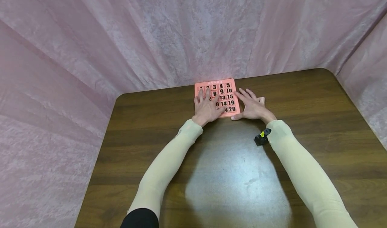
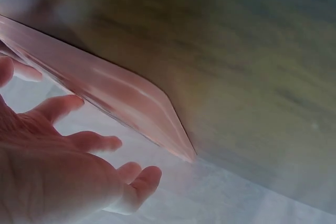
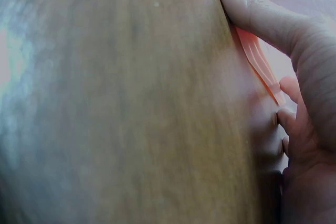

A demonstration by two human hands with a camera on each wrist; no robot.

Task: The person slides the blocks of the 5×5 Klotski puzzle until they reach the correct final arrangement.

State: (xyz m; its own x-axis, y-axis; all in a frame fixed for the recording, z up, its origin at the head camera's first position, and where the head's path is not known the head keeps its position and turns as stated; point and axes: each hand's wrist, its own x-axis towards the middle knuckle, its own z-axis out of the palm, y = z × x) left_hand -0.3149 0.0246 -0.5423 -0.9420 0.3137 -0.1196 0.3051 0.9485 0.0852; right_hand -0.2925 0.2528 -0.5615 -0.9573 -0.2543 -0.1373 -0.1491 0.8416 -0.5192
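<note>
A pink number puzzle board (image 1: 199, 84) with rows of black-numbered squares lies flat at the far edge of the table. My left hand (image 1: 208, 109) is spread over its left and lower part, hiding several numbers. Seen from the left wrist, those fingers reach over the board's glossy edge (image 2: 115, 85). My right hand (image 1: 253, 107) is at the right side, fingers extended, with the index fingertip at the right edge and the thumb by the lower right corner. In the right wrist view, the thumb (image 3: 262, 19) overlaps the board's pink rim (image 3: 257, 59).
The brown wooden table (image 1: 142, 127) has rounded far corners, and a bright glare lies on its middle. Pink velvet curtain (image 1: 181, 36) hangs right behind the far edge and around the sides. A small black device (image 1: 261, 138) sits at my right wrist.
</note>
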